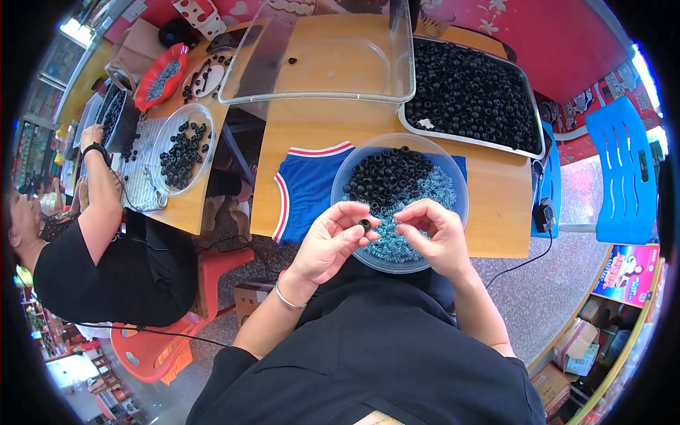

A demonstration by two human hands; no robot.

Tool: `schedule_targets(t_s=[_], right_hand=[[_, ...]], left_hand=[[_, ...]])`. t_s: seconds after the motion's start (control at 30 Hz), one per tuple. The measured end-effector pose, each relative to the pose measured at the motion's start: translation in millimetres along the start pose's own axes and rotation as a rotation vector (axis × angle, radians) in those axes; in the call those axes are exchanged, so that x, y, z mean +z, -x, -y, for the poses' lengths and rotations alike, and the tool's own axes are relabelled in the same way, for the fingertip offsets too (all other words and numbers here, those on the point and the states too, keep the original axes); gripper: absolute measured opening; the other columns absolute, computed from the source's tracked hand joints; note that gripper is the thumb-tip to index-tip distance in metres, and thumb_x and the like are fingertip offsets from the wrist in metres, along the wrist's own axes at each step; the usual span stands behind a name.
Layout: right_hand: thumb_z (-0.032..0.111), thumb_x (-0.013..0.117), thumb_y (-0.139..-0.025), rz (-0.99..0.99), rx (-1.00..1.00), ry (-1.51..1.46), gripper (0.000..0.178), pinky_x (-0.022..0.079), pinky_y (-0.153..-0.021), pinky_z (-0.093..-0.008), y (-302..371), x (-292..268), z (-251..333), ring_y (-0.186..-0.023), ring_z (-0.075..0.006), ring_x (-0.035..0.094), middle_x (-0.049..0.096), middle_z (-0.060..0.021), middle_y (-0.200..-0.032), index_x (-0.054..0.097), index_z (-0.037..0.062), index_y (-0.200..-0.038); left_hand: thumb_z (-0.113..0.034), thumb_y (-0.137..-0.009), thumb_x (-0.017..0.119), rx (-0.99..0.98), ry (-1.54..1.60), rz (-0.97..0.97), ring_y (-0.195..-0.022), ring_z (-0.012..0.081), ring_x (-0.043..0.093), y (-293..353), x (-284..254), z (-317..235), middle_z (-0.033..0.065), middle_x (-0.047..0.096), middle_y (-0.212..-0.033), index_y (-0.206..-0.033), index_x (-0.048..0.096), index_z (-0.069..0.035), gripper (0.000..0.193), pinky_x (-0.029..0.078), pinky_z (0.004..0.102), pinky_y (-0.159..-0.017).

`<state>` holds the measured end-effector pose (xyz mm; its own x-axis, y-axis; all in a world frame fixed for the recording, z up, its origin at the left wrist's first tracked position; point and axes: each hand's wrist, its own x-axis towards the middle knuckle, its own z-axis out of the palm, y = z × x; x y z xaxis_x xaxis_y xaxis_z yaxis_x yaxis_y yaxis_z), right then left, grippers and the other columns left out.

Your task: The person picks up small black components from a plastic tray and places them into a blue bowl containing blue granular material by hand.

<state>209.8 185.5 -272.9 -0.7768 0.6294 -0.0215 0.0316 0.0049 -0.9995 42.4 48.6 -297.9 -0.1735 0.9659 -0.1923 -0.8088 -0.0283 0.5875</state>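
Note:
My left hand (322,248) pinches a small round black plastic part (365,224) between thumb and fingers, with its hollow end showing. Close beside it, my right hand (438,237) has its thumb and index fingertips pressed together; what they hold is too small to make out. Both hands are over the near part of a clear round bowl (464,185). Inside that bowl, black parts (388,173) are heaped at the far left, and small teal-blue plastic pieces (397,249) fill the right and near side.
A white tray (473,143) full of black parts stands behind right. A clear bin (319,95) stands at the back. Blue cloth (308,188) lies under the bowl's left. At the left table, a co-worker (99,241) reaches past another clear bowl (205,170). A blue chair (623,170) is right.

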Motion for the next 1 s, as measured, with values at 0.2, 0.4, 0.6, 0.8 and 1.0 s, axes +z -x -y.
schedule_targets(t_s=[0.2, 0.4, 0.6, 0.8, 1.0], right_hand=[[-0.006, 0.067, -0.08, 0.05, -0.14, 0.193, 0.012, 0.054, -0.07, -0.0238, -1, 9, 12, -0.081, -0.0116, 0.065, 0.065, -0.0079, -0.092, 0.066, -0.0011, -0.092], [-0.005, 0.073, -0.075, 0.013, -0.276, 0.335, 0.015, 0.051, -0.061, -0.0232, -1, 15, 11, -0.069, -0.0126, 0.064, 0.066, -0.0074, -0.084, 0.068, 0.0013, -0.088], [-0.002, 0.077, -0.072, 0.058, -0.272, 0.378, 0.015, 0.047, -0.056, -0.0228, -1, 12, 9, -0.063, -0.0118, 0.06, 0.064, -0.0051, -0.077, 0.067, 0.0027, -0.083], [0.0, 0.076, -0.075, 0.024, -0.185, 0.376, 0.012, 0.045, -0.055, -0.022, -7, 5, 12, -0.061, -0.0092, 0.057, 0.063, -0.0036, -0.076, 0.064, 0.0027, -0.079], [0.003, 0.069, -0.082, -0.194, -0.23, 0.571, 0.008, 0.051, -0.064, -0.0295, -58, -27, -16, -0.07, -0.0197, 0.064, 0.066, -0.0092, -0.083, 0.067, 0.0026, -0.089]], left_hand=[[-0.003, -0.092, 0.062, 0.037, -0.051, 0.004, -0.098, 0.0176, 0.066, -2, -8, 12, 0.0112, 0.065, -0.111, -0.12, 0.059, -0.001, 0.028, 0.054, 0.0273, -0.086], [-0.001, -0.09, 0.065, 0.047, -0.041, 0.002, -0.099, 0.0168, 0.064, -3, -1, 14, 0.0099, 0.064, -0.107, -0.106, 0.06, -0.001, 0.017, 0.055, 0.0291, -0.086], [0.0, -0.089, 0.065, -0.001, -0.084, 0.022, -0.094, 0.015, 0.063, -3, -4, 18, 0.0088, 0.064, -0.106, -0.106, 0.059, -0.002, 0.018, 0.054, 0.029, -0.085], [-0.002, -0.089, 0.066, -0.109, 0.061, 0.036, -0.092, 0.0138, 0.063, -2, -3, 21, 0.0092, 0.064, -0.107, -0.107, 0.058, -0.003, 0.019, 0.052, 0.0265, -0.083], [-0.002, -0.091, 0.063, -0.069, 0.003, 0.036, -0.089, 0.0125, 0.063, -4, -7, 22, 0.0099, 0.065, -0.105, -0.103, 0.058, -0.003, 0.013, 0.052, 0.0251, -0.081]])
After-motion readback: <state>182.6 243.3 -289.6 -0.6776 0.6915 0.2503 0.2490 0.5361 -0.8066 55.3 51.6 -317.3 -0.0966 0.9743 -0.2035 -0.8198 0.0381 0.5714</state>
